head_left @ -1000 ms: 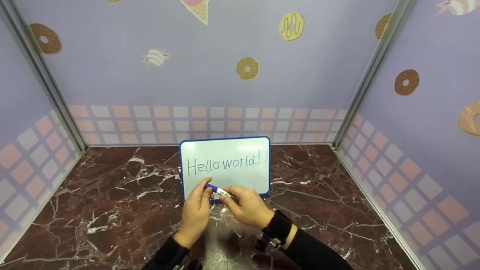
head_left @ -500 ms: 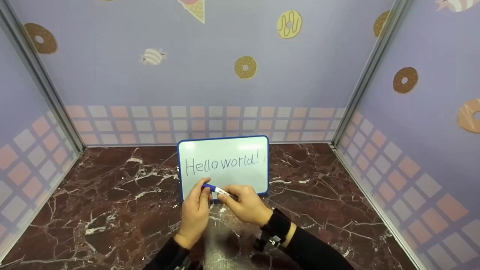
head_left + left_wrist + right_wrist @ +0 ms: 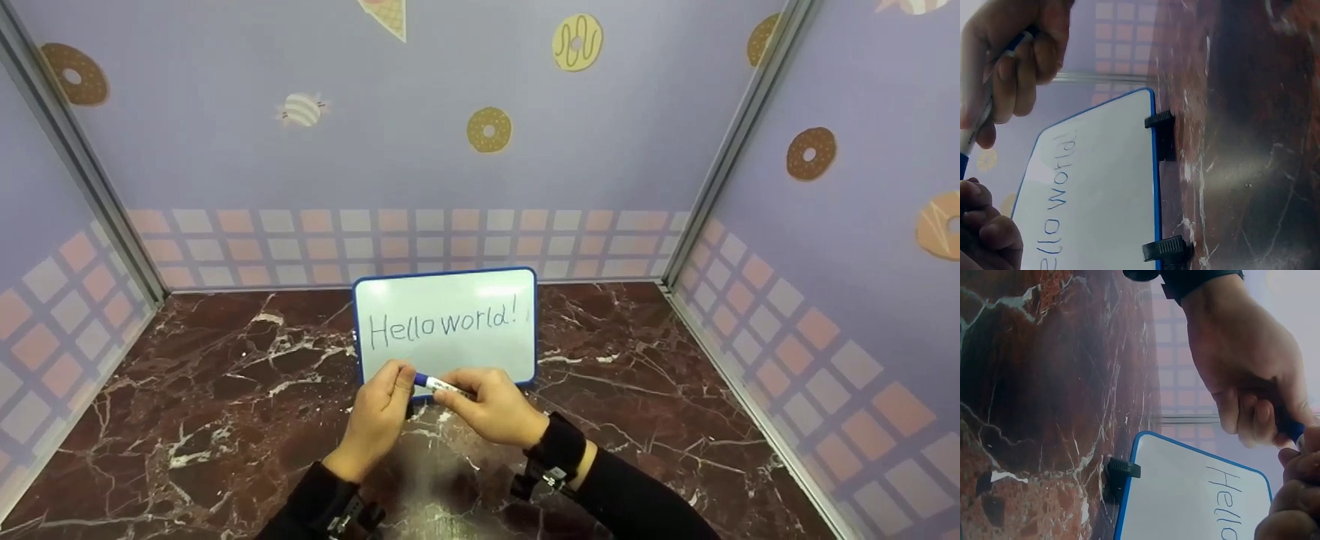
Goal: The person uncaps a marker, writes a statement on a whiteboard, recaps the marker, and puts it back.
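Observation:
In the head view a whiteboard marker [image 3: 442,385] with a white barrel and blue cap is held between both hands, in front of a small whiteboard. My left hand [image 3: 373,412] grips the blue cap [image 3: 1292,430] between thumb and curled fingers. Around the white barrel close the fingers of my right hand [image 3: 496,409], covering its far end; a blue end piece [image 3: 1019,40] shows there in the left wrist view. The cap appears to be on the marker. Behind the hands the blue-framed whiteboard [image 3: 450,360] stands upright, bearing the handwritten words "Hello world!".
Black clip feet [image 3: 1165,248] support the whiteboard's lower edge. It stands on a dark red marbled tabletop [image 3: 225,420]. A lilac back wall [image 3: 390,150] with sweets and checks rises behind, and side walls flank the table.
My left hand has shifted slightly left, and its raised index finger has curled in around the cap. The right hand keeps hold of the barrel. The head view has tilted slightly.

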`<state>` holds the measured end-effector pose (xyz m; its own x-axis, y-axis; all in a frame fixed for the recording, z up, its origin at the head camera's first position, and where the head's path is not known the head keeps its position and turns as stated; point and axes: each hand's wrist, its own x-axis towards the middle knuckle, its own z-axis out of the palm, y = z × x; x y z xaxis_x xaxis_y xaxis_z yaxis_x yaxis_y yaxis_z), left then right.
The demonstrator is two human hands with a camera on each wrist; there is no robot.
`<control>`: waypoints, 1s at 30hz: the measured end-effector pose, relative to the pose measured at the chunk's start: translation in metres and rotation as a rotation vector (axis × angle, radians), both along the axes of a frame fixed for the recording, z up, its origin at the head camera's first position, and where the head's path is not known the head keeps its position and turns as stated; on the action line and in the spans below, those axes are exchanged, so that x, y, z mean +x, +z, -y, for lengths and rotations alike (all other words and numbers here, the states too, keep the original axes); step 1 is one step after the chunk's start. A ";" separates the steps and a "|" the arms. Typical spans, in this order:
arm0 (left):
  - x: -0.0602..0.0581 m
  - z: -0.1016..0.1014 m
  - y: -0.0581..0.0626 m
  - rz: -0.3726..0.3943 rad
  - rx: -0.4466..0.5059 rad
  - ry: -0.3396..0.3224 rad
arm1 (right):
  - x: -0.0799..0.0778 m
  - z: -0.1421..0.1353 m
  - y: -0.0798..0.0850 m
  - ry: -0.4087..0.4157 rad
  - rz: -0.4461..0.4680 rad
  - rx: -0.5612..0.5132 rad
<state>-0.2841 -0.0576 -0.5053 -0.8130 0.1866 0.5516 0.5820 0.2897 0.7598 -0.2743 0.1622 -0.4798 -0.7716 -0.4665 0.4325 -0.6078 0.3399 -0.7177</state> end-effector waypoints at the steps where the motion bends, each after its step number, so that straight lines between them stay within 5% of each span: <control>1: -0.001 0.001 -0.001 0.019 -0.014 -0.001 | 0.000 0.000 0.000 0.002 -0.012 0.015; 5: -0.004 0.001 -0.006 0.084 -0.042 0.017 | 0.000 0.001 -0.002 -0.004 -0.067 0.066; 14: -0.004 -0.005 -0.013 0.011 -0.087 0.079 | 0.001 -0.001 -0.004 0.014 -0.016 0.080; 25: 0.000 -0.011 -0.014 0.028 0.056 -0.044 | 0.000 -0.007 0.005 0.095 0.286 -0.053; 30: 0.000 -0.011 -0.012 0.018 0.090 -0.058 | -0.001 -0.006 0.004 0.095 0.215 -0.042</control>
